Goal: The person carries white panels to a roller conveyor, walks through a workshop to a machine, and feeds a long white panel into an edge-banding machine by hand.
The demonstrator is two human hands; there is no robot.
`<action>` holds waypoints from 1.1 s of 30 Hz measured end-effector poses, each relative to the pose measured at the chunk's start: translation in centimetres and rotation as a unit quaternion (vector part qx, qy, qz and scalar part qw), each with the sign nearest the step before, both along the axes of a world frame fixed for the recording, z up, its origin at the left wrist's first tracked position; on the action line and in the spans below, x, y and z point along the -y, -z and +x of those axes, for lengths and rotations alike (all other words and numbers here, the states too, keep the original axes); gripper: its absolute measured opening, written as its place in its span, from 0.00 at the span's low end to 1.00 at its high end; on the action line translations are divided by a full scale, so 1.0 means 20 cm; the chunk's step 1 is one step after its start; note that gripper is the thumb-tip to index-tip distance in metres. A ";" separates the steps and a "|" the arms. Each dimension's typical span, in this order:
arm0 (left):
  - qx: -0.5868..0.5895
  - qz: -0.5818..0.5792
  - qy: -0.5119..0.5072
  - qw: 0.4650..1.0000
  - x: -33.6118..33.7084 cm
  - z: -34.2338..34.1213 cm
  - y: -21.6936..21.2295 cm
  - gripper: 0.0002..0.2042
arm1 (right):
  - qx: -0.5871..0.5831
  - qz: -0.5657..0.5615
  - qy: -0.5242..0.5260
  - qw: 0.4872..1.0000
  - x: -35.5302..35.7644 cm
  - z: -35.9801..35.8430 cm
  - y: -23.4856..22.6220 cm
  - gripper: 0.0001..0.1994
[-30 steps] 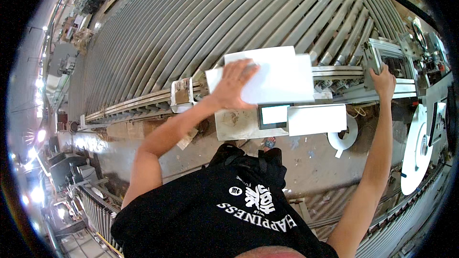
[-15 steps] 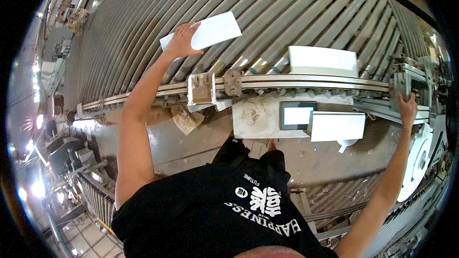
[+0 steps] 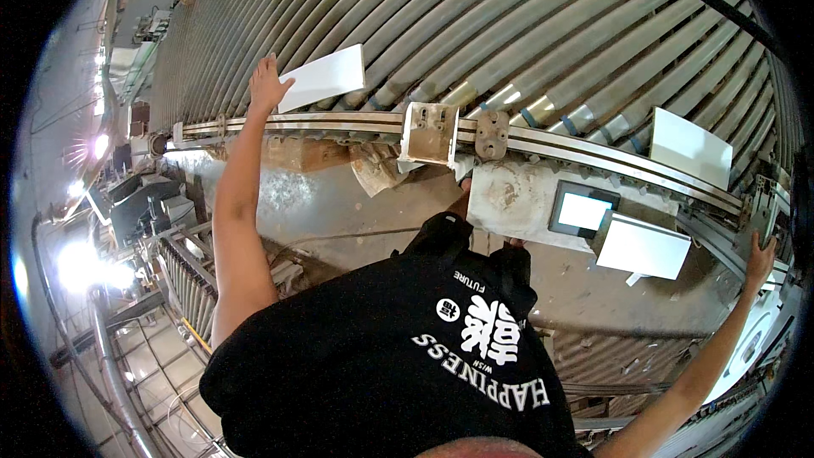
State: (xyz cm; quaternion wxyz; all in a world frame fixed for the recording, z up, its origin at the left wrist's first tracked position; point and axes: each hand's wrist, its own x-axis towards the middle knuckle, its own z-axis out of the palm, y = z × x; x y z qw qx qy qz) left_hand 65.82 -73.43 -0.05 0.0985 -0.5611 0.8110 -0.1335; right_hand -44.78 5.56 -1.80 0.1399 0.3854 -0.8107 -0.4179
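Your left hand (image 3: pixel 268 92) had moved from the top of the white panel (image 3: pixel 326 75) to its left end, fingers (image 3: pixel 270 66) spread apart. The panel had shifted left on the roller conveyor (image 3: pixel 475 17); it therefore lay beside the near edge's rail (image 3: pixel 339 121), slanted, not flush. Your right hand (image 3: pixel 760 260) was at the metal frame (image 3: pixel 770 199); its grip could not be told. The bracket (image 3: pixel 431 140) stood at the near edge, between this panel and a second panel (image 3: pixel 691 148).
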 end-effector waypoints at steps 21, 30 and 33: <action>-0.329 0.290 0.482 0.758 -2.92 -2.97 0.44 0.46 | 0.259 -0.533 0.166 0.788 0.32 0.70 -0.54 0.24; -0.152 0.319 0.419 0.837 -3.39 -3.32 0.83 0.66 | 0.171 -0.532 0.050 0.828 0.25 0.79 -0.49 0.28; -0.142 0.315 0.414 0.842 -3.34 -3.32 0.82 0.65 | 0.268 -0.482 0.112 0.827 0.29 0.82 -0.64 0.31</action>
